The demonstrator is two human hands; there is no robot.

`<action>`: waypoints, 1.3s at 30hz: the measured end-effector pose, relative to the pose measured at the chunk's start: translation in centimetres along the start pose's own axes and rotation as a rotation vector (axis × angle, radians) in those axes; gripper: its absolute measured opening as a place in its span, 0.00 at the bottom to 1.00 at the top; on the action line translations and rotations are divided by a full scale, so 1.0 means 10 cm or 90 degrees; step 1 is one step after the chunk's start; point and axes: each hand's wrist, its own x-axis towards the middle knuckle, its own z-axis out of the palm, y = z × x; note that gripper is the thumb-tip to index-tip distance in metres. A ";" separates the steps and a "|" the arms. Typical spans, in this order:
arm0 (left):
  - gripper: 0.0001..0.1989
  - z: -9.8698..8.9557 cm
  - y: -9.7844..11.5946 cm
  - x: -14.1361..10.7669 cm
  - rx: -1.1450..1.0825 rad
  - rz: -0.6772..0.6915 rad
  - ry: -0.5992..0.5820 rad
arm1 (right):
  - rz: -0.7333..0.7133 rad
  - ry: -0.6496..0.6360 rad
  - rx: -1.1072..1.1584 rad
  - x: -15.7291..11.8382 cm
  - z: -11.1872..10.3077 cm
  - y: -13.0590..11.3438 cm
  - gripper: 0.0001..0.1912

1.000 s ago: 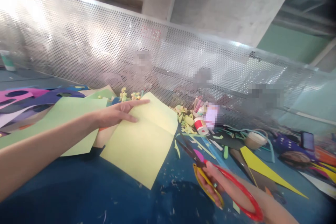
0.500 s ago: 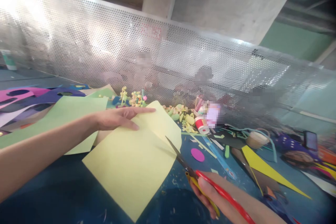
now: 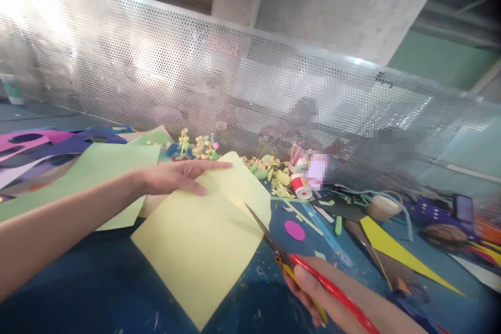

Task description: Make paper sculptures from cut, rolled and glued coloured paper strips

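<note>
A pale yellow sheet of paper (image 3: 199, 250) is raised at a slant over the dark blue table. My left hand (image 3: 172, 176) is closed on its upper left part, thumb and forefinger lying over the front face, the other fingers hidden. My right hand (image 3: 309, 284) grips scissors (image 3: 332, 289) with red and yellow handles. Their dark blades cross the sheet's right edge, the tip pointing up and left over the paper. A pale green sheet (image 3: 113, 167) lies beneath and beyond my left forearm.
Behind the table stands a perforated metal screen (image 3: 156, 73). Small yellow cut pieces (image 3: 282, 177), a red-and-white cup (image 3: 300, 186), a magenta disc (image 3: 295, 230), a clear blue ruler (image 3: 326, 235) and a bright yellow offcut (image 3: 407, 255) lie around. Purple and pink sheets are at the left.
The left corner of the pale yellow sheet has shifted slightly right and inward. Both hands and the scissors are almost where they were.
</note>
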 end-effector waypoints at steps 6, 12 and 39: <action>0.35 -0.08 -0.08 0.03 -0.002 0.016 -0.070 | -0.011 -0.016 -0.012 0.01 -0.01 0.00 0.30; 0.37 -0.19 -0.15 0.08 -0.012 0.027 -0.129 | -0.020 -0.025 0.016 0.02 0.00 0.01 0.29; 0.35 -0.24 -0.10 0.02 0.038 0.038 -0.132 | -0.071 0.027 -0.041 -0.01 -0.03 -0.10 0.29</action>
